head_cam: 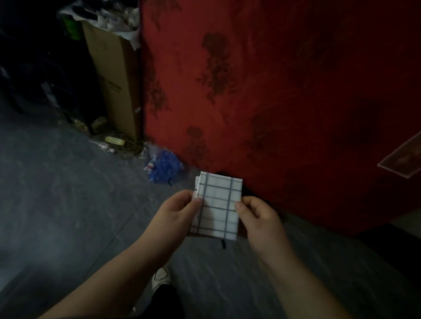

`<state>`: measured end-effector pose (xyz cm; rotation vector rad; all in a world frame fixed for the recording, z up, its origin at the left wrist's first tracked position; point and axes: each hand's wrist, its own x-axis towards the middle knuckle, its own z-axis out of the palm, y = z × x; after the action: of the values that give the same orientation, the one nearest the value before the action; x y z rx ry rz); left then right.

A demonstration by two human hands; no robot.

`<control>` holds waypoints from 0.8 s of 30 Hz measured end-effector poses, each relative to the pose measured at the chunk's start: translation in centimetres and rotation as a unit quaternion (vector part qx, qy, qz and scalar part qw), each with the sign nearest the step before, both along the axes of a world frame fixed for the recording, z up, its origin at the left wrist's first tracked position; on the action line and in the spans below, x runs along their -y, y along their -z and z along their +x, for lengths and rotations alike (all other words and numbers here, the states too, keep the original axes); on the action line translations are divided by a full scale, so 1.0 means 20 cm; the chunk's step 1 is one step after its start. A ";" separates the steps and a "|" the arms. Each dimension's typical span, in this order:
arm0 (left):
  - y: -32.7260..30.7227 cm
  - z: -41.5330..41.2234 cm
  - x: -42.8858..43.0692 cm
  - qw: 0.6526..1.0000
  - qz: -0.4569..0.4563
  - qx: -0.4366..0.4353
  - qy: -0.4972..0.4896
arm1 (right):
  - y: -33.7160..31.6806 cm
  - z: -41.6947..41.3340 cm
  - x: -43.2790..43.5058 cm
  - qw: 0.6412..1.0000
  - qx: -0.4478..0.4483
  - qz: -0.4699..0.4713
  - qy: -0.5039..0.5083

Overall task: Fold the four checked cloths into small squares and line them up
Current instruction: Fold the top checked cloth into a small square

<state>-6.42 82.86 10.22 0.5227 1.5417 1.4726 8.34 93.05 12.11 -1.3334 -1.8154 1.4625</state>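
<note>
Pinching a folded checked cloth [218, 205] by its side edges, left hand [175, 210] and right hand [259, 218] each keep a closed grip, above grey floor [51, 184], near red-covered bed [285, 89].

Checked cloth [217, 205]: side edges covered by the thumbs of the left hand [177, 209] and right hand [260, 218], remaining fingers hidden behind it, number of folded layers not discernible. Blue bundle [163, 167] on the floor [50, 197] and litter [109, 18] atop the cardboard box [112, 76]: too blurred to identify. Card [414, 152] on the red cover [286, 77]: cut off by the right edge; white shoe [161, 277]: partly hidden behind the left forearm [120, 265].
</note>
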 end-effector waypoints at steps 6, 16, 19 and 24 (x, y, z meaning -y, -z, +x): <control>-0.06 -0.64 -0.39 1.000 0.008 -0.023 -0.011 | -0.09 -0.66 -0.41 0.999 -0.039 -0.006 -0.017; -0.13 -1.52 -0.53 0.986 -0.014 -0.025 -0.166 | -0.04 -1.70 -0.71 0.985 -0.066 -0.071 -0.145; -0.10 -1.82 -0.53 0.976 -0.032 -0.018 -0.214 | 0.03 -2.08 -0.78 0.974 -0.062 -0.080 -0.202; -0.07 -2.39 -0.55 0.956 -0.051 -0.034 -0.285 | 0.11 -2.81 -0.91 0.946 -0.073 -0.109 -0.295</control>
<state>-54.20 93.81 11.56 0.0582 1.9137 1.7975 -47.91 111.17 9.97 -0.7583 -2.1020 2.0546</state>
